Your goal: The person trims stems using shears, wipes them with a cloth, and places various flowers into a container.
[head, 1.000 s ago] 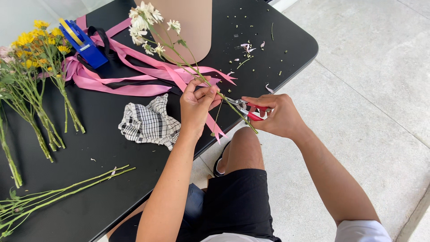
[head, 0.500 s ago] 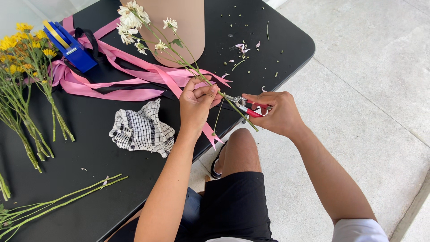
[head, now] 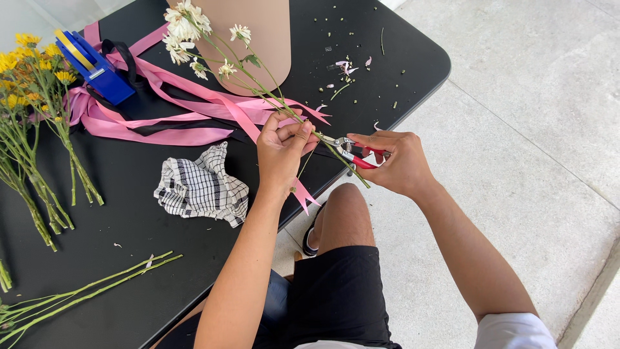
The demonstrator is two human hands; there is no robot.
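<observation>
My left hand (head: 281,150) grips the green stems of a small bunch of white daisies (head: 188,27), whose heads lie up over the table. My right hand (head: 398,161) holds red-handled pruning shears (head: 352,152), their blades at a stem just right of my left fingers. The stem ends (head: 352,174) stick out past the black table's edge (head: 413,97), above my bare knee (head: 347,197).
Pink and black ribbons (head: 161,123) trail across the table beside a blue tape dispenser (head: 97,68). A tan cone-shaped vase (head: 265,32) stands at the back. A checked cloth (head: 200,187), yellow flowers (head: 32,103) at left and bare stems (head: 84,291) lie nearby. Stem cuttings (head: 349,68) litter the far corner.
The view has shifted, so everything sits a little lower and right in frame. My hands stay together at the stems with the shears against them.
</observation>
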